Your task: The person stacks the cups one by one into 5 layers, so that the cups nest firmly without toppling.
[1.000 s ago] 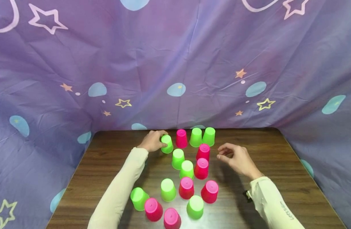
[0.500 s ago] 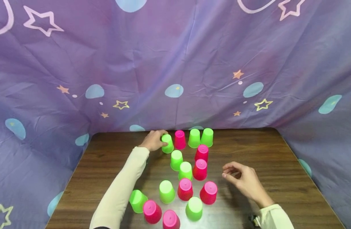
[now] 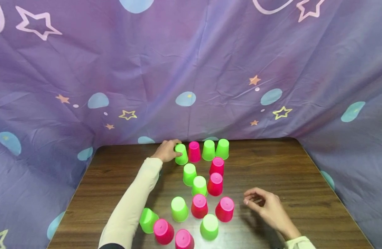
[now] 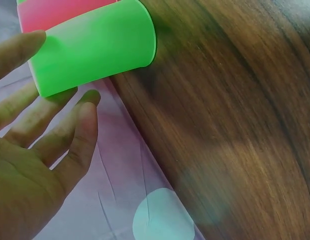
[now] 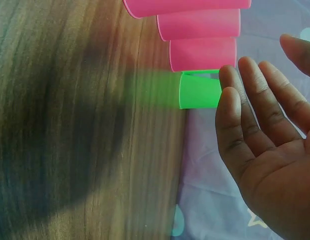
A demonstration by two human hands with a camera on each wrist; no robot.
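On the brown table (image 3: 116,173) there are eight green cups (image 3: 209,227) and seven pink cups (image 3: 199,206), fifteen in all. The left hand (image 3: 166,151) pinches one green cup near the back edge; the right hand (image 3: 267,206), fingers loosely bent, holds nothing, right of the cups.

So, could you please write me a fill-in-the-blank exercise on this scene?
The left hand pinches a ____ tapered plastic cup.
The farthest row has one pink tapered plastic cup and ____ green ones.
The ____ hand touches no cup.
Five-pointed ____ decorate the purple fabric backdrop.

Missing words: green; three; right; stars.
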